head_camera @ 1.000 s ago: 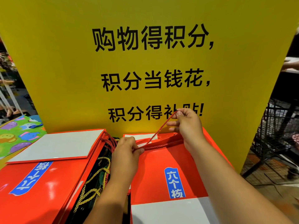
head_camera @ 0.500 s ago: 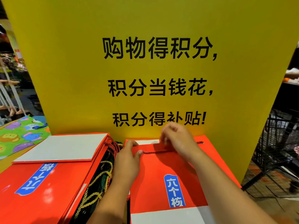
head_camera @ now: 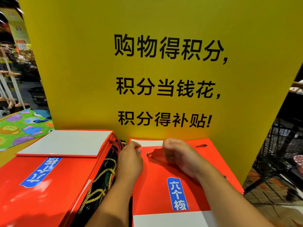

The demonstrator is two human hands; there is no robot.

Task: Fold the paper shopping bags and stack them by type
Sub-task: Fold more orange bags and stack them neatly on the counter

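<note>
Left hand [head_camera: 131, 161] is pinching the top-left edge of the red paper bag [head_camera: 164, 190], lying flat beside the red stack [head_camera: 41, 185]; right hand [head_camera: 178, 156] is curling over it, blurred, grip unreadable; card is looking stiff, light; best taken by edges.

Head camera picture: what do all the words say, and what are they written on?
"购物得积分,": yellow board.
"积分当钱花,": same board.
"积分得补贴!": same board.
"六个核": blue label on the right red bag.
"六个" plus a half-covered character: sideways blue label on the left red bag.
Shop signs far left: too blurred to read.
</note>
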